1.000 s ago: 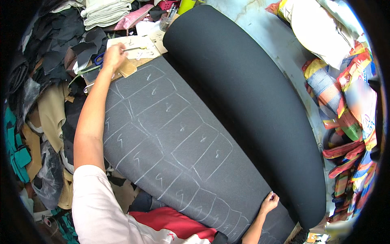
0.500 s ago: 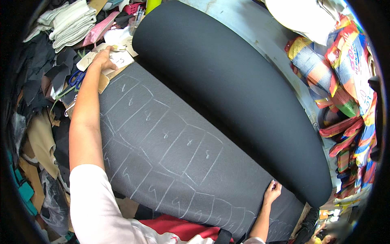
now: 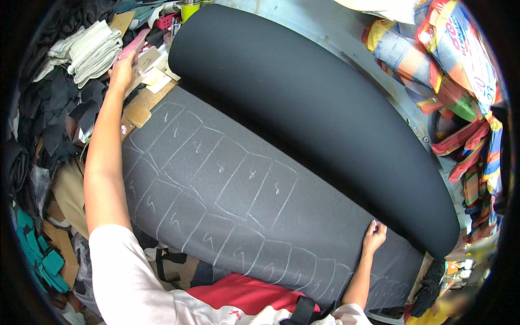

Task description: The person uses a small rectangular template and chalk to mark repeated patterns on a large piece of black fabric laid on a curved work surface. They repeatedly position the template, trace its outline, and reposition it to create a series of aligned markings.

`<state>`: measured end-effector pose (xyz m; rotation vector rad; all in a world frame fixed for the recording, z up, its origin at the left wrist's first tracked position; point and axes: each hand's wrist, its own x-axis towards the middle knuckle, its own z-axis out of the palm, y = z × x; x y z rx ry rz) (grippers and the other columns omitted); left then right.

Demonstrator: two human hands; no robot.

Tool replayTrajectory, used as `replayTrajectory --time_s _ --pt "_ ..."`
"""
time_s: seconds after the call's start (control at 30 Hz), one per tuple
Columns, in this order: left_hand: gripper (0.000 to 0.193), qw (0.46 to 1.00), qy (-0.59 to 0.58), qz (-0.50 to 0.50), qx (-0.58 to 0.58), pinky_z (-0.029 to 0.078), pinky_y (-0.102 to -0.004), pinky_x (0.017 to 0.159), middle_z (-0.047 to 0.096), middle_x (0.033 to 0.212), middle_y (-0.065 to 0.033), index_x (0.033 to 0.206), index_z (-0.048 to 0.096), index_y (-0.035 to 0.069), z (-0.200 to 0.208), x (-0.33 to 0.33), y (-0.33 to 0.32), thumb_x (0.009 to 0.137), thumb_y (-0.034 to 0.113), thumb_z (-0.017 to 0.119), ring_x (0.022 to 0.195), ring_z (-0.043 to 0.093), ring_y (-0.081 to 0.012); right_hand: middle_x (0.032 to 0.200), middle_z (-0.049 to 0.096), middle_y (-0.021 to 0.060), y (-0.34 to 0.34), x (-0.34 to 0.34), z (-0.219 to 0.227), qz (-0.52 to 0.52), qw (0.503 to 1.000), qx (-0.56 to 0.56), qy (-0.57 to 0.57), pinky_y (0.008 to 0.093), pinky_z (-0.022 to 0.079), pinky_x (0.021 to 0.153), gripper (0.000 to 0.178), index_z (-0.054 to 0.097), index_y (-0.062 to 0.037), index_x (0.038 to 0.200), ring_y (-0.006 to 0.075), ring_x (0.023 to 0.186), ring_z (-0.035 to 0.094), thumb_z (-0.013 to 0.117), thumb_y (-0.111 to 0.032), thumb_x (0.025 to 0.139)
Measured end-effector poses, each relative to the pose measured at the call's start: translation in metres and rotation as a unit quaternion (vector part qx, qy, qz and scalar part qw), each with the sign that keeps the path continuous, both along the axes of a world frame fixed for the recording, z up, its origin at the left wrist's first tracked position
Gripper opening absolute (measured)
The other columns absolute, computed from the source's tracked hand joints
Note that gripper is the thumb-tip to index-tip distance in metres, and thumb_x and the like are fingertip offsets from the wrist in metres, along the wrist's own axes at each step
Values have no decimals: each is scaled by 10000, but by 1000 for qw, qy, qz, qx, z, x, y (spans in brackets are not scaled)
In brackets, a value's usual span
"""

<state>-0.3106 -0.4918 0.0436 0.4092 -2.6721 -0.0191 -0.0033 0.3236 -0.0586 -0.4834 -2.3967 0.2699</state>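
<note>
Stretching beyond the left end of the black roll (image 3: 314, 119), the left hand (image 3: 122, 73) touches a long pink item (image 3: 134, 44); from where I stand I cannot tell whether its fingers grip it. The right hand (image 3: 375, 237), just on the near side of the roll's right half, is clenched around a small white piece (image 3: 374, 221). Along the roll's near side spreads a dark sheet (image 3: 244, 211) bearing white outlines. Pale cards (image 3: 157, 84) lie off the roll's left end.
</note>
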Motion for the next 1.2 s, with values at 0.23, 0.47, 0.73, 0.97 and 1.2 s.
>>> replayTrajectory --time_s 0.23,0.47,0.73,0.97,1.2 --pt "534 993 -101 33 -52 300 -659 941 580 1212 -128 1301 481 174 -13 30 12 783 65 552 1170 511 -327 728 542 133 -3 -1 2 -3 1000 -2 6 369 438 588 160 594 30 769 255 604 532 640 -114 824" --pt "364 955 287 -26 69 439 -430 939 640 1134 -93 1148 618 51 33 70 77 785 29 591 1033 620 -241 716 560 127 4 0 -3 11 998 -37 43 351 446 588 162 626 11 791 246 615 552 657 -145 823" --pt "291 741 -152 -321 570 516 -259 719 656 897 -80 1026 651 -21 -38 218 345 735 -30 643 819 624 -136 854 660 42 -70 -12 38 116 887 -430 120 233 467 668 187 691 7 946 80 729 570 686 -141 832" --pt "262 625 -119 -444 632 497 -271 822 652 1023 -110 1055 644 -20 28 248 491 802 38 678 961 612 -156 844 639 37 -142 -14 136 370 739 -546 141 193 465 641 194 657 19 1014 60 720 557 670 -35 829" --pt "176 484 -77 -501 714 517 -244 770 670 892 -99 989 655 -47 59 240 555 817 -8 661 802 630 -122 864 630 101 -127 -13 155 400 668 -593 204 235 553 731 270 578 43 987 123 792 626 705 72 751"
